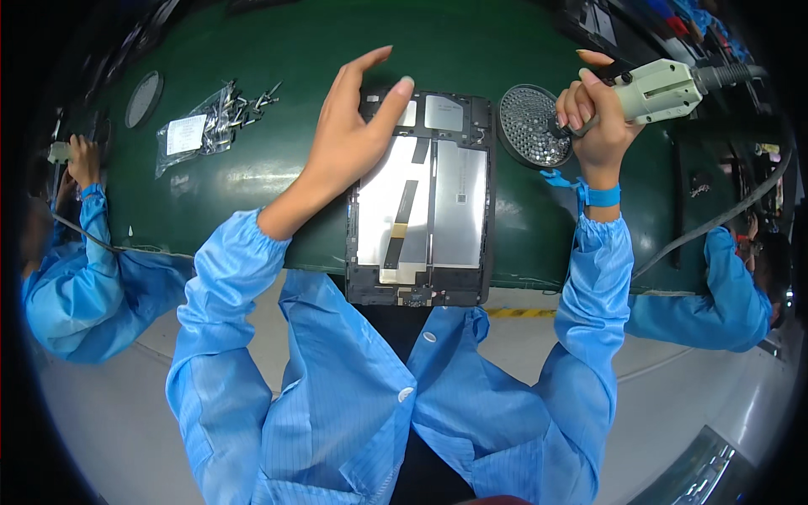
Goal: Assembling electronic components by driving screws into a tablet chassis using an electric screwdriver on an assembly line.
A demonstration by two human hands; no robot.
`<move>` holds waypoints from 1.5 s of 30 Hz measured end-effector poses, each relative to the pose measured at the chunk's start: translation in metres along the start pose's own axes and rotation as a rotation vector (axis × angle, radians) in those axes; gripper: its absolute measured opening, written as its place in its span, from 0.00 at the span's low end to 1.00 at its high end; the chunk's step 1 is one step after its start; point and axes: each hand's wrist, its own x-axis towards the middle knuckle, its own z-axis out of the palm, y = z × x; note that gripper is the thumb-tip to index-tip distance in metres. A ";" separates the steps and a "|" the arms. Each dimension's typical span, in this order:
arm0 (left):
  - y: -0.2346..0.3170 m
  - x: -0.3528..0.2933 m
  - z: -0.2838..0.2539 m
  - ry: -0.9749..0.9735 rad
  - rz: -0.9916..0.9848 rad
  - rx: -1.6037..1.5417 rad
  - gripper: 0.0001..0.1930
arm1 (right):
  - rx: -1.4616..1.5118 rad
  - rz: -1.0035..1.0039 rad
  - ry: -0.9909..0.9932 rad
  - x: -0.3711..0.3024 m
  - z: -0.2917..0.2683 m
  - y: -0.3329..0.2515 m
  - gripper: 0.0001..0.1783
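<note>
An opened tablet [459,198] lies upright in front of me, its lower end reaching past the table's near edge. Silver battery plates, black ribbon cables and a dark frame show inside it. Over its upper left corner is my left hand [358,126], thumb and fingers spread, holding nothing; whether it touches the frame I cannot tell. My right hand [598,118] is wrapped round a pale electric screwdriver [661,91], which points left. Its tip is over a round screw tray [512,139] with many small pits, right of the tablet. A blue wrist strap [601,197] circles my right wrist.
On the green table [278,202], a clear bag [202,130] with a white label lies beside loose screws [252,107]. Behind it is another round tray [144,99]. The screwdriver's grey cable [762,185] loops down at right. Co-workers in blue sleeves [97,286] sit on both sides.
</note>
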 end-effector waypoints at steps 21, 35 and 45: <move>-0.045 0.049 -0.179 -0.359 -0.160 0.556 0.14 | -0.027 0.075 -0.002 0.000 0.006 0.012 0.14; -0.056 0.052 -0.192 -0.161 -0.164 0.228 0.07 | -0.002 0.114 0.081 -0.003 0.006 0.015 0.07; -0.037 0.044 -0.081 -0.111 -0.087 -0.094 0.13 | 0.030 0.124 0.079 -0.005 0.001 0.019 0.07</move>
